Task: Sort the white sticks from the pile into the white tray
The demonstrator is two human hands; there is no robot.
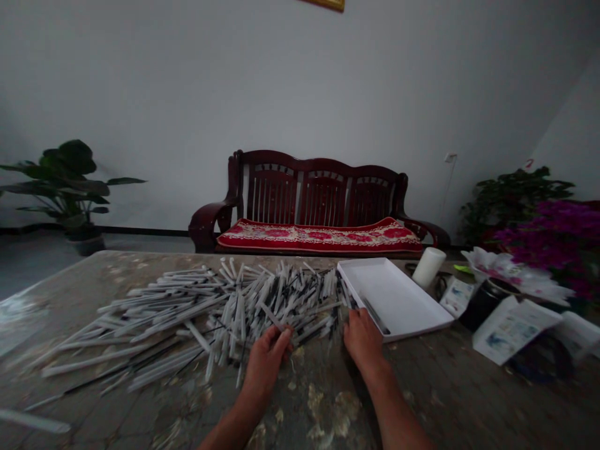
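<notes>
A wide heap of several white pen barrels and thin dark refills lies spread across the stone-patterned table. My left hand rests at the heap's near edge, fingers pinched on a white pen piece. My right hand sits between the heap and a shallow white tray, knuckles up, fingers curled down against the tray's near-left corner; what they hold is hidden. One dark pen lies inside the tray.
A white cylinder, a black cup, and printed white boxes stand at the right. A dark wooden bench with a red cushion lines the wall behind. Potted plants and purple flowers flank it.
</notes>
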